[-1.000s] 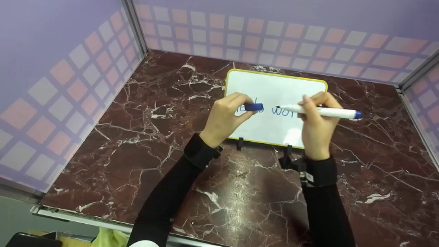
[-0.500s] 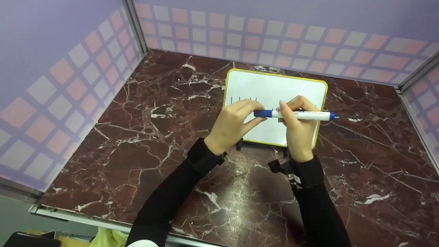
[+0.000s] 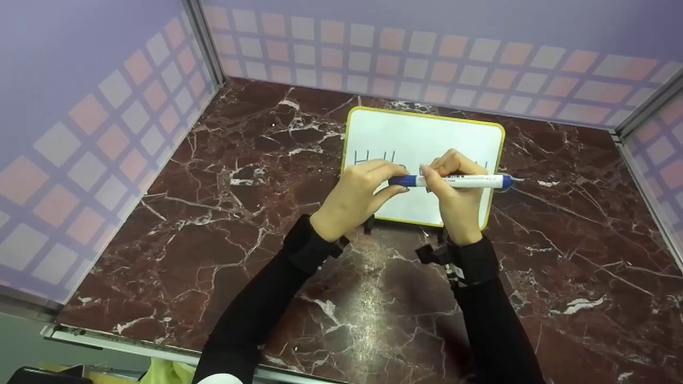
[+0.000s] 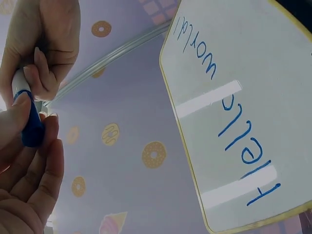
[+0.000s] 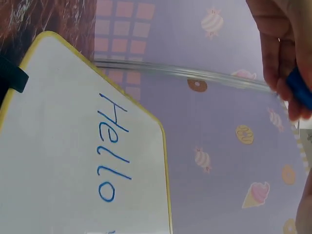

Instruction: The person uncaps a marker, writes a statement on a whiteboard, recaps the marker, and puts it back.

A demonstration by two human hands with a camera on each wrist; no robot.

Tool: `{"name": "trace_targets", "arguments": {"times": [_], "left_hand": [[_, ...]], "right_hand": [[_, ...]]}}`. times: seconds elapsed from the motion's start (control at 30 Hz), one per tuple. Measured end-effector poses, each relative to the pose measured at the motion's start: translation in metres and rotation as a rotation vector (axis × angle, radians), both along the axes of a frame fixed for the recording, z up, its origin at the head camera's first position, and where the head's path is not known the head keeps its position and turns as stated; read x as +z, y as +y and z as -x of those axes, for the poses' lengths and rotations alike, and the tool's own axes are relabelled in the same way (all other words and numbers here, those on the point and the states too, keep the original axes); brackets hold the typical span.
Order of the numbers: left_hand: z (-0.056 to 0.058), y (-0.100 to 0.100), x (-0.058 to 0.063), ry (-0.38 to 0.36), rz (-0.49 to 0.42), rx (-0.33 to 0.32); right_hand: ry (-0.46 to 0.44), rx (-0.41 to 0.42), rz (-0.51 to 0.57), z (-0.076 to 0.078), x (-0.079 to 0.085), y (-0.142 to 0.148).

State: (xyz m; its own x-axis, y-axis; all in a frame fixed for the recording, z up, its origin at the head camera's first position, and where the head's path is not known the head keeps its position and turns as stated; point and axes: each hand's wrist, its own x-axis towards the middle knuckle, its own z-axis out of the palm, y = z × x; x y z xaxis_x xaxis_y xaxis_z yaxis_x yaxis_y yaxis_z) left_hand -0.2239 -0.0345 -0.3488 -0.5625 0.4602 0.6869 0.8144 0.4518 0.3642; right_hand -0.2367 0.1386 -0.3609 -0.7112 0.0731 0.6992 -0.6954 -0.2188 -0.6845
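A white marker (image 3: 475, 182) with a blue end lies level above the whiteboard (image 3: 421, 133), its tip end inside a blue cap (image 3: 404, 181). My left hand (image 3: 349, 197) pinches the cap (image 4: 33, 130) between thumb and fingers. The marker's barrel is gripped by my right hand (image 3: 461, 205), fingers curled round it. Cap and barrel meet with no gap showing in the head view. Blue handwriting (image 4: 248, 151) reading "Hello world" runs across the yellow-edged board; in the head view my hands hide most of it.
Black feet (image 3: 369, 224) hold the board's lower edge. Below it spreads a dark red marbled tabletop (image 3: 213, 229). Purple panels (image 3: 299, 32) with pale squares wall in the back and sides. Yellow-green cloth (image 3: 168, 372) and a black object (image 3: 48, 375) lie beyond the front edge.
My right hand has brought the marker left, and its bare tip has gone into the cap in my left hand. Over the last half second both hands have barely moved.
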Motion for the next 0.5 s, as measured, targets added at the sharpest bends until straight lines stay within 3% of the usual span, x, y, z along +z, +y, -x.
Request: {"name": "trace_targets", "arguments": {"times": [0.23,0.4,0.5], "left_hand": [[-0.001,0.005,0.000,0.018,-0.027,0.012],[0.000,0.004,0.001,0.083,-0.039,0.032],[0.001,0.001,0.002,0.158,-0.028,0.077]], "right_hand": [[0.015,0.059,-0.017,0.001,0.005,0.010],[0.014,0.154,0.065,0.000,0.016,0.028],[0.047,0.076,0.058,-0.007,0.028,0.043]]}}
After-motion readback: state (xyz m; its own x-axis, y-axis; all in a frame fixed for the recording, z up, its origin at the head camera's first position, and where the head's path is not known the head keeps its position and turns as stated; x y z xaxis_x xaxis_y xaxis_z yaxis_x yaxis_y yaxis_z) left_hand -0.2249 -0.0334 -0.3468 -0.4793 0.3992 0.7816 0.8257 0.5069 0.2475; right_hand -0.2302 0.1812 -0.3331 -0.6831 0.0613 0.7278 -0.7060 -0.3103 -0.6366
